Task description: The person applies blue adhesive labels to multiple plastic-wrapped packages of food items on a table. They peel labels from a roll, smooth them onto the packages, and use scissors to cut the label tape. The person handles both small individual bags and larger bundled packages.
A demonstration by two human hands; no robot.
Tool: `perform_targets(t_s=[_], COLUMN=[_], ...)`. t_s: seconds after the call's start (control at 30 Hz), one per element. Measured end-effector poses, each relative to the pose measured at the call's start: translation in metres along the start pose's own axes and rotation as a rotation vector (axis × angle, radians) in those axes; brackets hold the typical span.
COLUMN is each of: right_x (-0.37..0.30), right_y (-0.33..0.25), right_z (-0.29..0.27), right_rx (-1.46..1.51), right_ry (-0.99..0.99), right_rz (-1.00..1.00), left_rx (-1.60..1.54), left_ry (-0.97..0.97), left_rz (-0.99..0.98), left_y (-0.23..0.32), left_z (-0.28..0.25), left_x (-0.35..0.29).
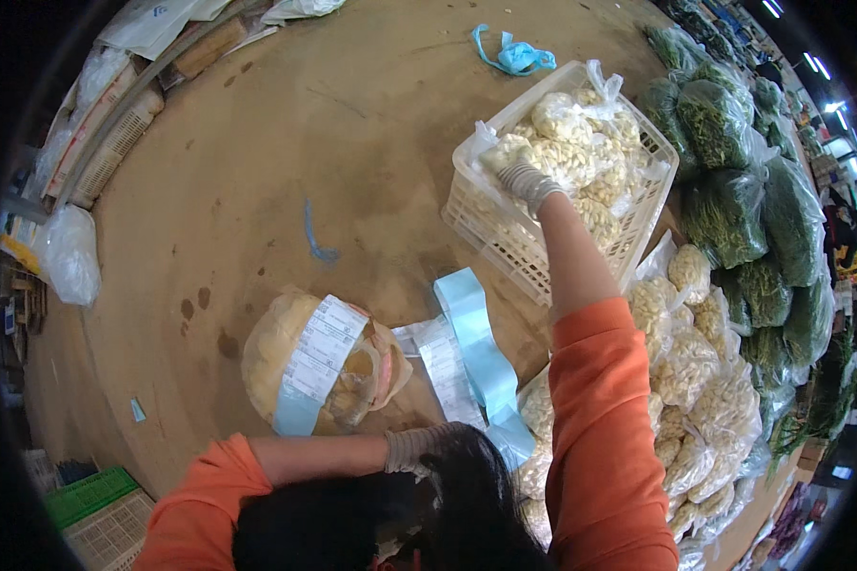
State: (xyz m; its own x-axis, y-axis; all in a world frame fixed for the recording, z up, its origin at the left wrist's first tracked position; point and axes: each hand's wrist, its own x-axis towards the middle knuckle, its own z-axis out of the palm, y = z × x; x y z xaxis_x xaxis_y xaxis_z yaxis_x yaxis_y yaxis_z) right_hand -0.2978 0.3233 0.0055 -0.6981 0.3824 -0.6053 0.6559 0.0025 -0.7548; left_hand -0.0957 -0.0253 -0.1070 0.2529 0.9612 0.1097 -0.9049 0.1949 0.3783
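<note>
Bags of pale pieces (564, 162) are filling the white crate (490, 249), where my right hand (522, 175) is reaching among them; I cannot tell its grip. Well apart, my left hand (411, 449) is lying near the blue label strip (468, 319), hair (476, 490) hiding its fingers.

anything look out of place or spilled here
Yes, possible litter: crumpled light-blue plastic beyond the white crate and a thin blue strip, both lying loose on the brown floor, apart from everything else. Dark spots could be spills, though their cause isn't clear.
</note>
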Motion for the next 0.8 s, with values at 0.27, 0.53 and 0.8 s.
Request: perform_targets(t_s=[0.27, 0.53, 0.8], right_x=[0.042, -0.277, -0.695], right_y=[0.038, 0.142, 0.396], right_z=[-0.042, -0.050, 0.052], right_rx=[0.524, -0.184, -0.480], right_ry=[0.256, 1.080, 1.135], right_rz=[-0.445, -0.828, 0.432], left_rx=[1.018, 1.287, 0.917], left_ry=[-0.202, 0.315, 0.369], left_rz=[-0.094, -0.710, -0.394], left_y=[0.010, 0.026, -0.030], left_z=[0.010, 0.070, 0.112], left_x=[0.025, 0.038, 0.092])
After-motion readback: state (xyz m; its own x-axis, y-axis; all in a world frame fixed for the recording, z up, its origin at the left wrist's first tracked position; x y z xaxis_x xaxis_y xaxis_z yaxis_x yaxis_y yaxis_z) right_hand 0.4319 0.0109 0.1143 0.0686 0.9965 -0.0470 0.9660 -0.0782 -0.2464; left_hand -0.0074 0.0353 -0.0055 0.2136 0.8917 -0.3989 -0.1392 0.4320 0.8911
